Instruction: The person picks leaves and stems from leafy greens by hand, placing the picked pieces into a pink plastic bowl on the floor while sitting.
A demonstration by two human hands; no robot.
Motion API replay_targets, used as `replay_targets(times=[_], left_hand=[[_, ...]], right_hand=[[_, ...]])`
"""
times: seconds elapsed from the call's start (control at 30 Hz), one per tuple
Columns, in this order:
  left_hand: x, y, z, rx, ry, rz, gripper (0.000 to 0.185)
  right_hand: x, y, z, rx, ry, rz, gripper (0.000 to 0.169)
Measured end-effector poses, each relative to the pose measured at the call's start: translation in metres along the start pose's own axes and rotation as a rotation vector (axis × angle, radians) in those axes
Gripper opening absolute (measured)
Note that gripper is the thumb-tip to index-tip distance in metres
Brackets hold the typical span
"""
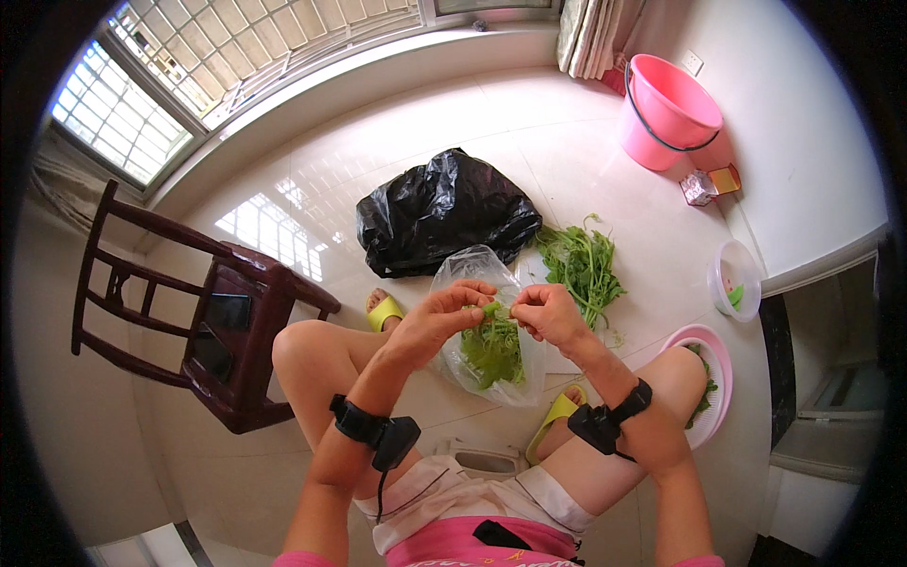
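Observation:
My left hand (453, 310) pinches a short green stem (490, 309) of a leafy vegetable between thumb and fingertips. Close beside it, my right hand (549, 315) has its thumb and forefinger pinched together at the other end of the stem, where a fine strand seems to show. Below both hands, a clear plastic bag (475, 266) lies spread on the floor with leafy greens (492, 354) in it. A loose heap of green shoots with curly tendrils (581, 273) lies to the right of the bag.
A black plastic bag (446, 212) lies beyond the clear one. On the right are a pink basket (721, 404) with greens, a translucent tub (737, 280), a small box (700, 188) and a pink bucket (666, 120). A dark wooden chair (248, 340) bearing a phone (228, 312) stands left.

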State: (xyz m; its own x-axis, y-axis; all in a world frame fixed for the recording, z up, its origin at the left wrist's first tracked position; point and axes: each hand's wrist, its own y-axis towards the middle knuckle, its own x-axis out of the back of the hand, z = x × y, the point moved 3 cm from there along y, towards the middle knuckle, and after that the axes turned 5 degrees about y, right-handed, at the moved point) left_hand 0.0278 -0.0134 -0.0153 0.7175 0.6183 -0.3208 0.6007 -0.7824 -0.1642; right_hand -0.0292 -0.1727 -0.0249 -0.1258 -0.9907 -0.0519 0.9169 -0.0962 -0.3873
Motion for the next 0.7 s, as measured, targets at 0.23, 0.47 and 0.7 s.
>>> replay_targets(times=[0.23,0.47,0.7], left_hand=[[0.014,-0.006,-0.031,-0.070,-0.016,-0.094,0.012],[0.051,-0.016,-0.058,-0.330,-0.178,-0.254,0.014],[0.074,-0.027,-0.069,-0.490,-0.256,-0.386,0.014]], right_hand=[[0.013,0.011,-0.016,0.116,-0.363,-0.149,0.012],[0.022,0.012,-0.018,0.150,-0.501,-0.217,0.013],[0.025,0.001,-0.022,0.299,-0.708,-0.258,0.010]])
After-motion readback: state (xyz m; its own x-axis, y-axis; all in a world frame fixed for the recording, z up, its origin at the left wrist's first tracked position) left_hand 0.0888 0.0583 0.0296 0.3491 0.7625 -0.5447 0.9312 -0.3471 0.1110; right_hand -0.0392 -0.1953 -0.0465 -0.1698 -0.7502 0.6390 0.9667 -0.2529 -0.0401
